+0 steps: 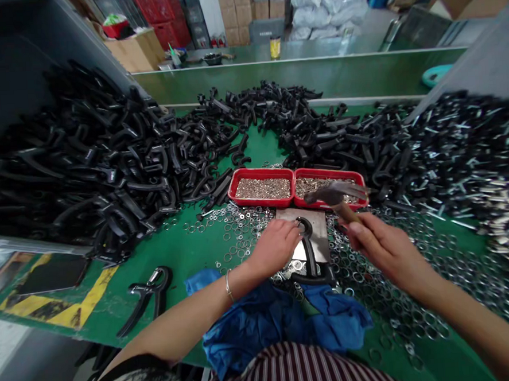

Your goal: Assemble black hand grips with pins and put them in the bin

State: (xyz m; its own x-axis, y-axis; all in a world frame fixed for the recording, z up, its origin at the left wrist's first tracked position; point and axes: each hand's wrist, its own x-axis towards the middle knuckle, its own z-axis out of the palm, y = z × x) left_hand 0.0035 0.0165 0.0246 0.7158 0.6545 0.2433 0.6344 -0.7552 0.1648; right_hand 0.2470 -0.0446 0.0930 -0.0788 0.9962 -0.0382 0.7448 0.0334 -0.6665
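Well, left hand [275, 248] and right hand [385, 248] apart, but not far from each other, one on each side of a small metal plate [314, 224]. Left hand on the curved top of a black plastic grip [309, 262], fingers [289, 230] lying over it; whether clamped or only resting, not possible to tell. This grip flat on the plate, with its lower end reaching past the near edge of the plate. Thin metal bracelet [228, 285] around the left wrist. Right hand closed around the wooden handle of a hammer [348, 212], with the metal head raised above the right one of two red trays [326, 172]. Both trays side by side, touching, just behind the plate, and full of small metal pieces, too small to tell exactly. Many metal washers [240, 237] scattered over the green table [174, 281], around the plate and under the right forearm. Blue cloth [241, 335] at the near edge of the table. Further away, big heaps of black grips [93, 166] on the left and behind, and a heap of metal pins [472, 154] on the right. One more black grip with a visible spring [146, 297] alone on the table at left, and beside it a phone [52, 274] on yellow and black tape [99, 292].
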